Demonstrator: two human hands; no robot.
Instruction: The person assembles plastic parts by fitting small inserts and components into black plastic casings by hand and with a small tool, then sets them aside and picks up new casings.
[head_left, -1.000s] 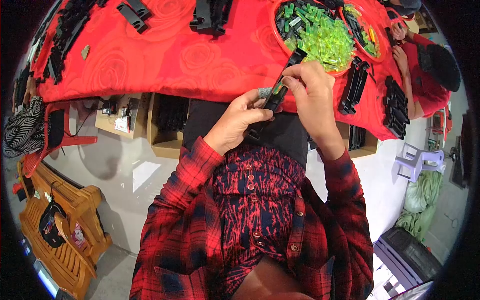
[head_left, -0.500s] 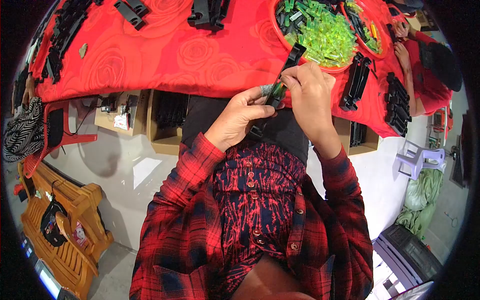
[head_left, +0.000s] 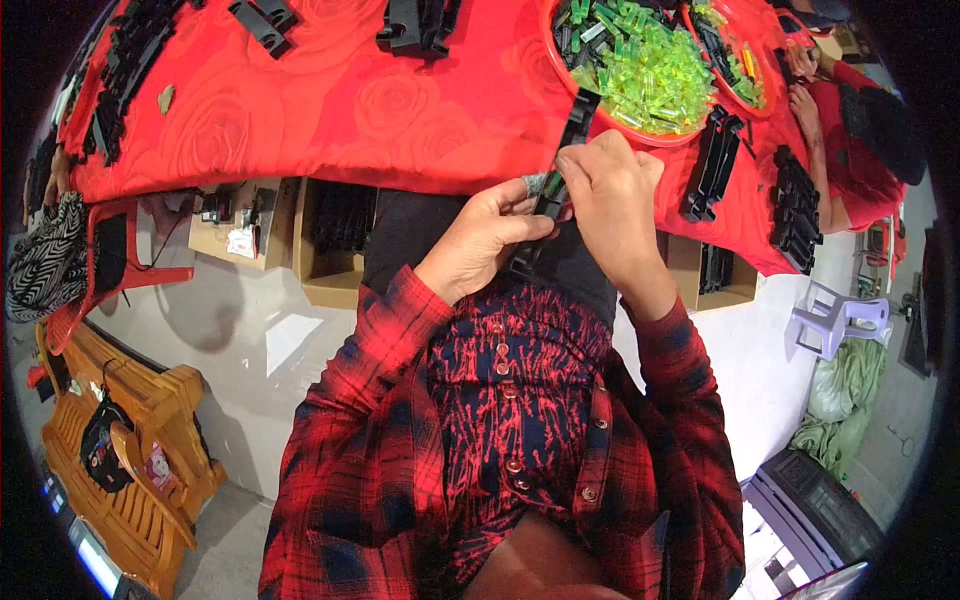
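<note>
My left hand (head_left: 487,237) is wrapped round a long black plastic part (head_left: 578,120), which slants up over the table's front edge. Grey tape covers one of its fingertips. My right hand (head_left: 615,190) pinches at the middle of the same part, beside a small green piece (head_left: 554,184) that lies in or against it; the fingertips partly hide the contact. Just beyond my hands stands a red-rimmed basin (head_left: 655,92) heaped with clear yellow-green and dark green pieces.
The red cloth (head_left: 390,110) carries black parts (head_left: 710,165) at the right, more at the far side and left. A second basin (head_left: 735,60) stands at the right, near a co-worker in red (head_left: 860,155). Cardboard boxes (head_left: 330,290) sit below the table.
The black part has turned a little more upright in my left hand. My right hand has lowered slightly, its fingers still at the part's middle. The green piece shows less.
</note>
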